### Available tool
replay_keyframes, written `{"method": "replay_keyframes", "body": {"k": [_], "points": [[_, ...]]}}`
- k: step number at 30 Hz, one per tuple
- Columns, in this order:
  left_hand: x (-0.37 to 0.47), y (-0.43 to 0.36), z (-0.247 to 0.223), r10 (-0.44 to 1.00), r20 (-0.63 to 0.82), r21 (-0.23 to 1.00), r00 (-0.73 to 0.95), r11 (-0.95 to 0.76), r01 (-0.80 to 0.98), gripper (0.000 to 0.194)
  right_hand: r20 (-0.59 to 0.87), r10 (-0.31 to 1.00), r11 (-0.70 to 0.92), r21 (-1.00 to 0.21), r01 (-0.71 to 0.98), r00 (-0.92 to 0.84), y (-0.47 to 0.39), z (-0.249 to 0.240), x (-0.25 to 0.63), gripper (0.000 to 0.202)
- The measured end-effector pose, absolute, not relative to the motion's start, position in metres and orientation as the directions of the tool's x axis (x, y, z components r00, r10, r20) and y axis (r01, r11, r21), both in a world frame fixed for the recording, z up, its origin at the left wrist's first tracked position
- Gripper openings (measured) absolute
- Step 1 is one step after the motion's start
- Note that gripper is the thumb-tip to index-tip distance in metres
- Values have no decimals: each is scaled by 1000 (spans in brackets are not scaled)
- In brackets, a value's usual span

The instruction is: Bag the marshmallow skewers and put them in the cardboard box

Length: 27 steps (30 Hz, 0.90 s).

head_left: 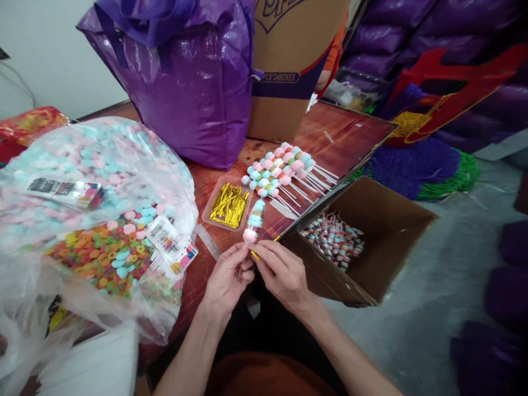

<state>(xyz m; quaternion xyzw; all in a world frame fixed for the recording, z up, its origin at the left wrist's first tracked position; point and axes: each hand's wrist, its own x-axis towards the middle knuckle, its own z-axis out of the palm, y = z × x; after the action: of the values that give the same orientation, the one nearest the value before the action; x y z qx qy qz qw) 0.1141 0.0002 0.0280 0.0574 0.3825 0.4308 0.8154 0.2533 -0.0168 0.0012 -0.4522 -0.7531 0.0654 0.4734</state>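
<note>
A wrapped candy skewer of pastel pieces points away from me over the table edge. At its lower end, my left hand pinches the gathered wrapper. My right hand is closed on a gold twist tie at that same spot, its fingertips close to the left ones. Just beyond, a clear plastic tray holds many gold twist ties. Unwrapped candy skewers lie in a row behind, white sticks toward the right.
Bags of pastel candies and gummy rings cover the left, with printed cards on top. A purple bag and a carton stand behind. An open cardboard box of wrapped skewers sits right.
</note>
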Motion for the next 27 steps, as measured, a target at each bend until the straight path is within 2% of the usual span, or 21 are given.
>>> {"method": "replay_keyframes", "body": {"k": [4,6,8,10,13,15,17,19,23,25,27], "points": [[122,-5,32,730,-572,361,374,633,-684,35,749,645,630,-408,661,-152,-14,7,258,23],[127,-7,33,743,-557,361,371,619,-698,35,762,635,612,-398,683,-126,-13,11,256,20],[133,-8,32,781,-527,415,335,580,-700,32,720,691,539,-457,707,-61,-14,14,251,19],[136,-6,31,817,-481,485,319,551,-679,29,634,773,453,-570,685,16,-16,17,247,19],[136,-3,33,857,-402,566,322,509,-649,34,478,872,358,-766,533,101,-21,23,245,17],[132,-3,37,907,-319,666,275,421,-616,36,388,912,298,-851,431,135,-25,32,248,17],[129,-8,41,956,-201,812,215,285,-509,42,350,923,267,-882,388,161,-29,41,253,19],[128,-14,43,976,-140,900,166,196,-390,46,377,910,289,-875,388,174,-32,49,258,18],[139,-21,40,950,-255,912,183,299,-281,40,415,887,319,-868,381,202,-42,49,262,15],[149,-22,39,936,-258,913,242,318,-257,36,311,916,231,-925,303,253,-51,41,265,18],[159,-23,39,921,-255,902,293,336,-272,30,139,954,94,-980,178,265,-63,30,269,27]]}}
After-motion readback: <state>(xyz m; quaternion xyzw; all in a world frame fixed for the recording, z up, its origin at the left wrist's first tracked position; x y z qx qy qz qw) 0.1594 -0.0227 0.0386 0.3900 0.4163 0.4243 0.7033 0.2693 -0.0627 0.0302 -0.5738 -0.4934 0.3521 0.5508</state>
